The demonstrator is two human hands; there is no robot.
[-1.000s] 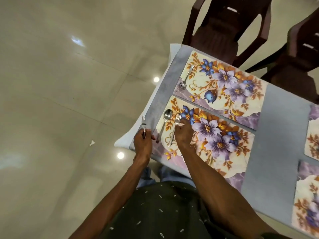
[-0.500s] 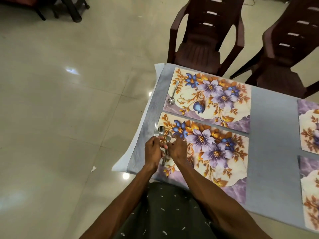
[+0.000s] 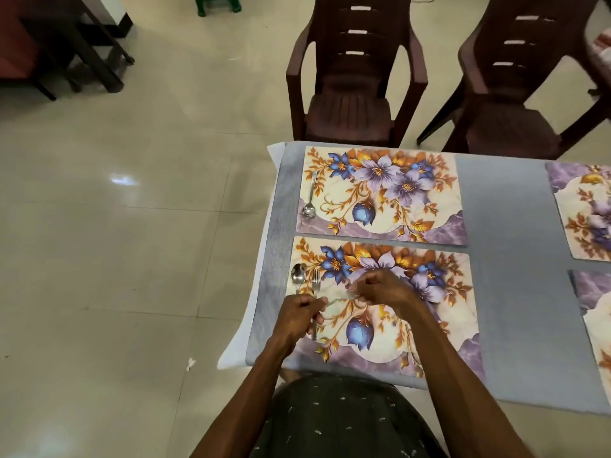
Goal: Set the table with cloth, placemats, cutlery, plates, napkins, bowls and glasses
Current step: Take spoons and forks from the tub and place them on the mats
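Observation:
A grey-blue cloth [image 3: 506,259] covers the table, with floral placemats on it. On the left edge of the near placemat [image 3: 413,328] lie a spoon [image 3: 298,274] and a fork [image 3: 316,280], side by side. My left hand [image 3: 297,317] is a fist just below them and partly hides their handles. My right hand [image 3: 380,289] is closed over the mat's middle. A thin metal cutlery piece [image 3: 340,297] spans between the two hands, gripped at both ends; I cannot tell its type. The far placemat [image 3: 413,206] carries one spoon [image 3: 309,201] on its left edge.
Two more floral placemats, one [image 3: 585,209] behind the other [image 3: 600,328], show at the right edge. Two dark brown plastic chairs [image 3: 353,81] [image 3: 515,94] stand behind the table. Dark furniture [image 3: 66,51] stands far left on the tiled floor. The table's left edge drops off beside my left hand.
My left hand came in from the cloth's edge onto the near placemat. The hands met, and my right hand now grips one end of a cutlery piece held by the left. The view tilted up.

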